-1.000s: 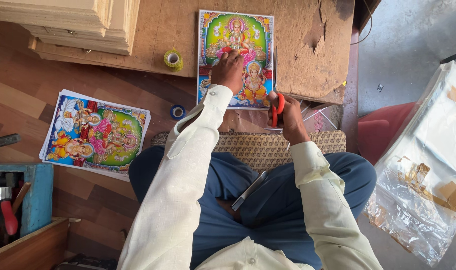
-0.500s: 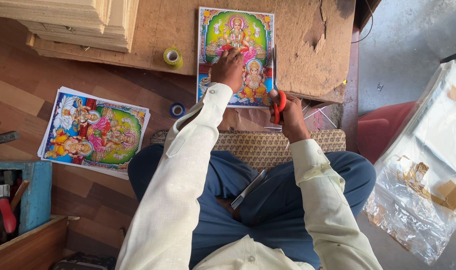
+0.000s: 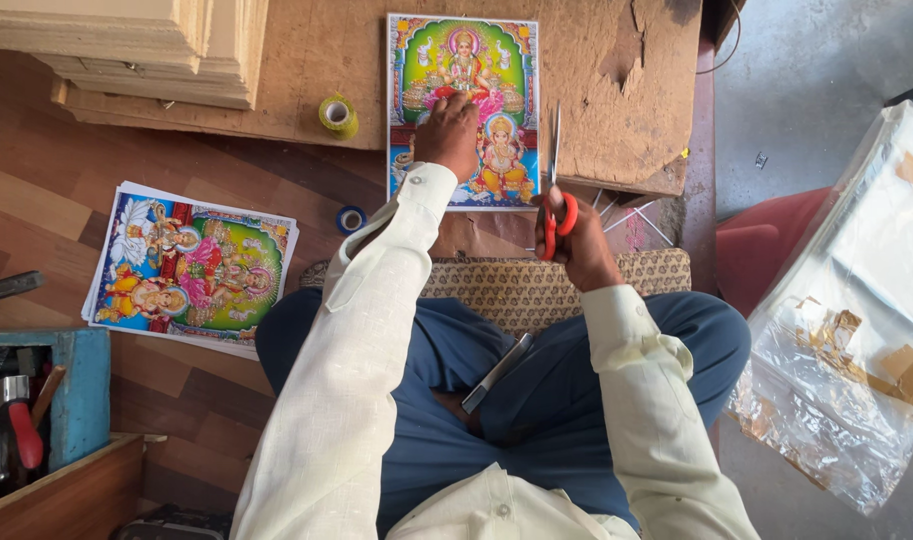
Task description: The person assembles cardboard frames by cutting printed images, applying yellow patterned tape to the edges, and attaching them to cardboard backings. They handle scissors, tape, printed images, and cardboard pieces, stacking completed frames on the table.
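Observation:
A colourful printed picture [image 3: 464,60] lies on a brown board [image 3: 307,60] in front of me. My left hand [image 3: 447,135] presses flat on the picture's lower middle. My right hand [image 3: 572,235] grips red-handled scissors [image 3: 554,190] at the picture's right edge, with the blades pointing away along that edge. A second stack of similar prints [image 3: 192,265] lies on the wooden floor to my left, away from both hands.
A yellow-green tape roll [image 3: 338,113] stands on the board and a blue tape roll [image 3: 351,218] on the floor. Stacked pale wood frames [image 3: 127,45] sit top left, a blue toolbox [image 3: 37,400] at the left, and plastic-wrapped sheets [image 3: 857,330] at the right.
The scissors have moved forward along the picture's right edge, blades now reaching further up. My left hand stays pressed on the picture.

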A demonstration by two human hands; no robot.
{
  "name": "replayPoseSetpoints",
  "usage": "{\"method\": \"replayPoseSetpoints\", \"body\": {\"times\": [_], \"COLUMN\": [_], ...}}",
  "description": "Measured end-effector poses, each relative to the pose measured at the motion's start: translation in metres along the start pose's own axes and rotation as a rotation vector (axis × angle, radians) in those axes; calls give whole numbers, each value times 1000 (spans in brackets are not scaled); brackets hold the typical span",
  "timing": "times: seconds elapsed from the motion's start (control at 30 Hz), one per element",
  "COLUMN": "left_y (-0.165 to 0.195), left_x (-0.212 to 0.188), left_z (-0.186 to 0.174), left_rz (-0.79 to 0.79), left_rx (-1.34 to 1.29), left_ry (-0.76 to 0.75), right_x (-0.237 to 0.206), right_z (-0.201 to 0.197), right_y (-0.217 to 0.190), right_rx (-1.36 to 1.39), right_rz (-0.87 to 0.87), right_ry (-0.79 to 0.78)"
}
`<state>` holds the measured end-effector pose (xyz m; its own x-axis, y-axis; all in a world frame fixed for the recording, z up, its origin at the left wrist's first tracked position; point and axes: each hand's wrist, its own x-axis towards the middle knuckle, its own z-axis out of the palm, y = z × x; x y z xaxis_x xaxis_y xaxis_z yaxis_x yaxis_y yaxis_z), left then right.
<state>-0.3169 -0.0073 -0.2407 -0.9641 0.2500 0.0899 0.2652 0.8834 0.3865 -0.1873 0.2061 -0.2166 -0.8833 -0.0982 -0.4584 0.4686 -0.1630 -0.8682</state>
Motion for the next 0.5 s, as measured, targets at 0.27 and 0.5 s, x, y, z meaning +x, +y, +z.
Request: {"method": "replayPoseSetpoints", "body": {"times": [0.27, 0.5], "left_y": [-2, 8], "left_x": [-4, -29], "left_z": [-8, -5], "left_rz": [18, 98], "left_rx": [-99, -25], "left_ry": [4, 23], "right_x": [-49, -52], "right_z": [6, -4], "right_y": [30, 54], "right_rx": [72, 329], "right_rz": [27, -159], "right_ry": [-168, 92]}}
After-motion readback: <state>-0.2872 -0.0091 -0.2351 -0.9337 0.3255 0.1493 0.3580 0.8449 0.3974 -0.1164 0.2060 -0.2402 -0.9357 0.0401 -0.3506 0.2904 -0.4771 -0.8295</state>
